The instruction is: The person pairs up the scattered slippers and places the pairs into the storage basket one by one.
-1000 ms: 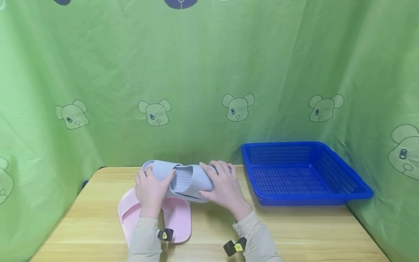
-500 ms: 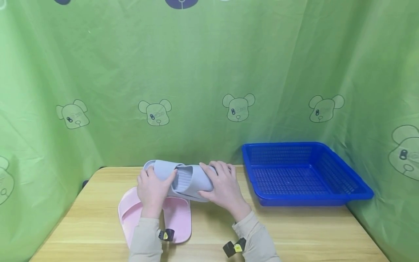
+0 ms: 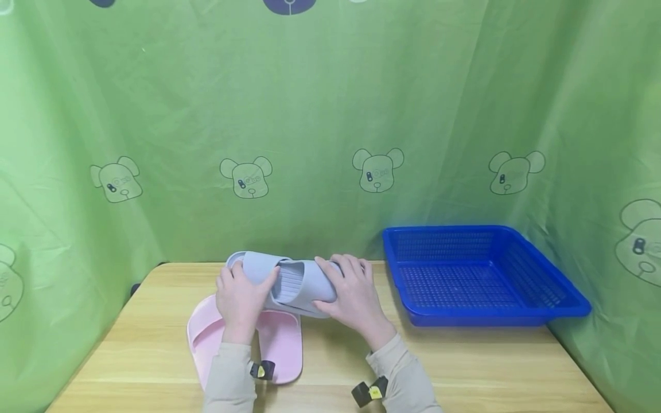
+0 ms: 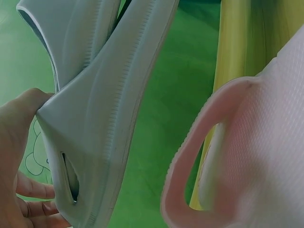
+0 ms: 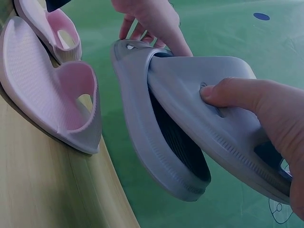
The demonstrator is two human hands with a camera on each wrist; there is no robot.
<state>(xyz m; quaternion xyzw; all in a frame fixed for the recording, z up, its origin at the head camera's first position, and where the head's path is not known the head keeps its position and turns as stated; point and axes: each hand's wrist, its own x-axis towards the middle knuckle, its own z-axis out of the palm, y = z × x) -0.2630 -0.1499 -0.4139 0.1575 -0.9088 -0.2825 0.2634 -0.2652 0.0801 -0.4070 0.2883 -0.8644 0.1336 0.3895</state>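
Above the far part of the table, two blue-grey slippers are held together, one partly tucked into the other's opening. My left hand (image 3: 240,298) grips the left grey slipper (image 3: 259,267) near its toe, its thumb at the opening. On the other side, my right hand (image 3: 356,293) grips the right grey slipper (image 3: 314,281), with the thumb pressed on its upper, as the right wrist view shows. Below them a pair of pink slippers rests on the table, the left pink slipper (image 3: 202,315) partly hidden by my left forearm and the right pink slipper (image 3: 283,350) beside it.
A blue mesh basket (image 3: 480,311) with nothing in it stands at the right rear of the wooden table (image 3: 485,367). Green curtains (image 3: 310,218) with bear-head prints hang close behind the table and along both sides.
My left hand and the grey slippers have shifted very slightly right since the first frame. Both grips look the same, and the pink slippers have stayed in place.
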